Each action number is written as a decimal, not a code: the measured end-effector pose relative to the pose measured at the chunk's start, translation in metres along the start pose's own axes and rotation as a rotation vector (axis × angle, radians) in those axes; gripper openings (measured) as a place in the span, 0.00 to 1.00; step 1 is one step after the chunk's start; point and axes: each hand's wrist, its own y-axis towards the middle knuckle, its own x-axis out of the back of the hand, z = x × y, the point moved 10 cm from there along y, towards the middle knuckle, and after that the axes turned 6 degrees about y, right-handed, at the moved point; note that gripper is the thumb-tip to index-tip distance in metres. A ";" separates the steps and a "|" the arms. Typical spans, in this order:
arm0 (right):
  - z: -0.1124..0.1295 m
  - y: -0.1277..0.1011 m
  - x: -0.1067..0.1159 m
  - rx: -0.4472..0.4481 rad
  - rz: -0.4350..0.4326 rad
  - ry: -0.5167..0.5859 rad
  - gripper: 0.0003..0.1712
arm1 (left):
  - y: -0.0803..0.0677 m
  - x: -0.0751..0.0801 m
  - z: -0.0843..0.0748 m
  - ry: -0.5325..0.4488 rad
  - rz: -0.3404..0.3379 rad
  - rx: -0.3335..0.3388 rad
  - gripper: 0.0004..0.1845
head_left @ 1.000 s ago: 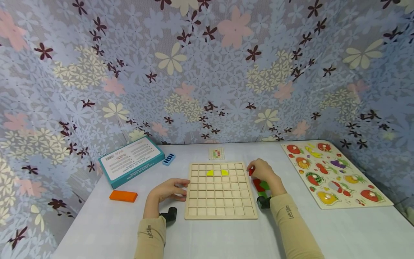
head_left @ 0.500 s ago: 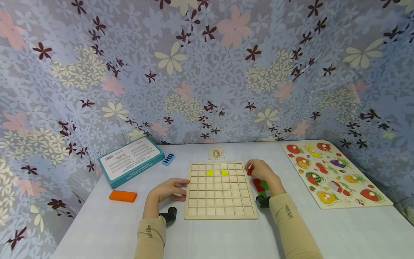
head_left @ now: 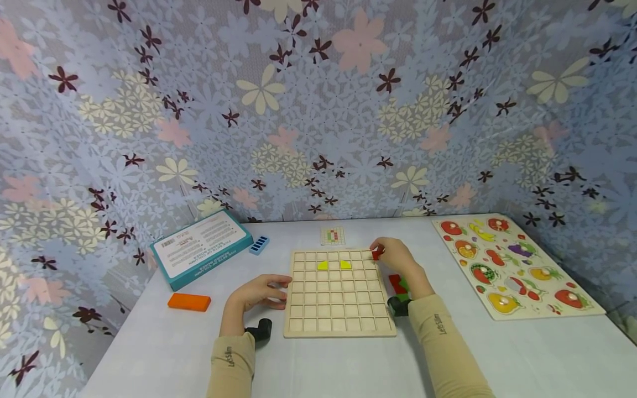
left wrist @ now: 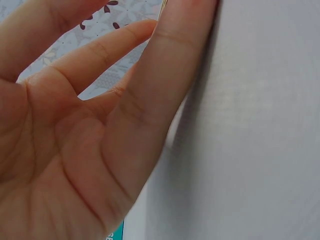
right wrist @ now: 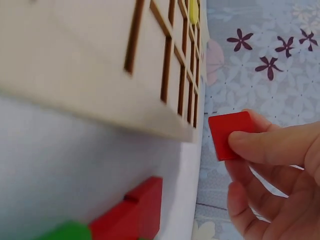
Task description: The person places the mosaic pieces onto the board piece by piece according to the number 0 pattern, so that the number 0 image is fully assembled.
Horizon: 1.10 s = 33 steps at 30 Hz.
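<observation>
A wooden grid board (head_left: 330,312) lies mid-table, with two yellow pieces, one left (head_left: 323,265) and one right (head_left: 345,265), sitting in its second row. Over the board's far right corner, my right hand (head_left: 396,258) pinches a red square tile (right wrist: 227,135) between thumb and fingers. My left hand (head_left: 259,291) rests beside the board's left edge, fingers loosely bent, fingertips at the rim, holding nothing. Close to the right edge of the board lie red pieces (head_left: 397,283) and green pieces (head_left: 402,297), partly hidden by my right wrist.
Behind the board lies a small printed grid card (head_left: 332,236). To the left are a teal box (head_left: 201,249), a small blue slotted piece (head_left: 260,245) and an orange block (head_left: 189,302). A fruit puzzle board (head_left: 515,271) lies at the right. A flowered curtain (head_left: 318,110) hangs behind the table.
My right hand has lifted the red tile from beside the board and carried it up and left to the far right corner. The left hand stays put.
</observation>
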 end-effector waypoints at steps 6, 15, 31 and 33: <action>0.012 0.003 -0.003 0.041 -0.016 0.031 0.14 | 0.000 0.000 0.000 0.000 0.005 -0.003 0.30; 0.028 0.005 -0.013 0.096 -0.020 0.042 0.11 | 0.000 0.000 -0.001 0.007 0.006 -0.005 0.30; 0.057 0.006 -0.033 0.151 -0.004 0.100 0.10 | 0.001 0.001 0.002 0.010 -0.003 -0.006 0.30; 0.059 0.006 -0.035 0.153 -0.001 0.115 0.10 | 0.001 0.000 0.002 0.009 -0.003 -0.006 0.30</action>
